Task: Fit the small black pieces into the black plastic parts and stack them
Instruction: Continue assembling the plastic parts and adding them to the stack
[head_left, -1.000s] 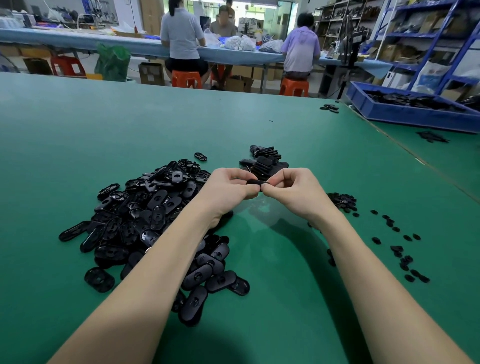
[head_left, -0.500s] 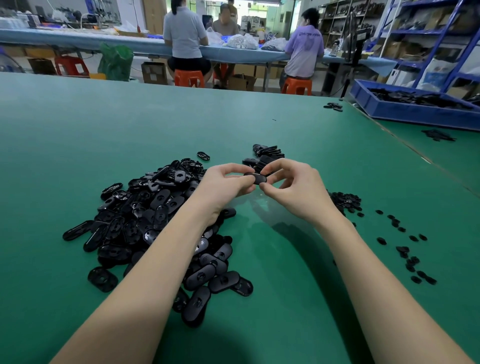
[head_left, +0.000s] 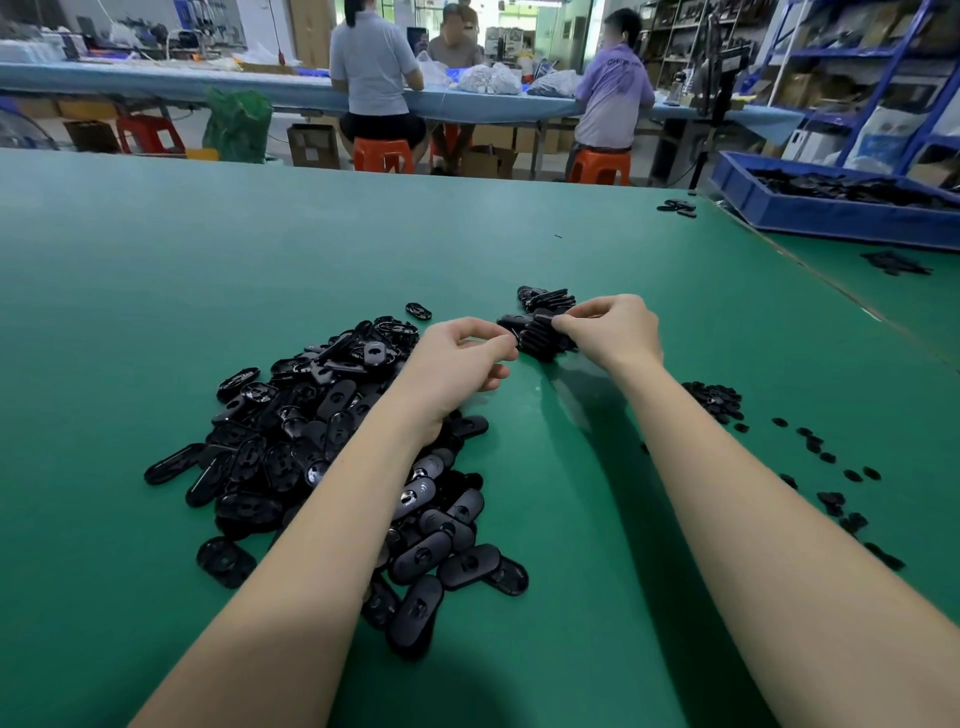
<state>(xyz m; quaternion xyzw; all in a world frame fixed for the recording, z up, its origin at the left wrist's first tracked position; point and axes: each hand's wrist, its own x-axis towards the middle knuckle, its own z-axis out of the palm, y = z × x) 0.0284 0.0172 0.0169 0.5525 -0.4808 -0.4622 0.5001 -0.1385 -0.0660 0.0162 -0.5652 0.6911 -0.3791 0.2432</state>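
A big heap of loose black oval plastic parts (head_left: 332, 441) lies on the green table (head_left: 208, 270) under my left forearm. Behind my hands sits a stack of oval parts (head_left: 537, 340). My right hand (head_left: 615, 330) pinches one black oval part (head_left: 544, 316) at the top of that stack. Just left of the stack, my left hand (head_left: 460, 361) hovers with its fingers loosely curled and nothing visible in them. The small black pieces (head_left: 714, 400) form a little pile to the right of my right forearm, with more scattered pieces (head_left: 826, 457) beyond it.
A blue bin (head_left: 831, 215) of black parts stands at the far right on the adjoining table. A few stray parts (head_left: 675, 207) lie near the far edge. One lone oval part (head_left: 418, 310) rests behind the heap. People sit at a far bench (head_left: 156, 83).
Both hands held one oval part together in front of the stack. The right hand has carried it forward onto the stack, and the left hand has let go.
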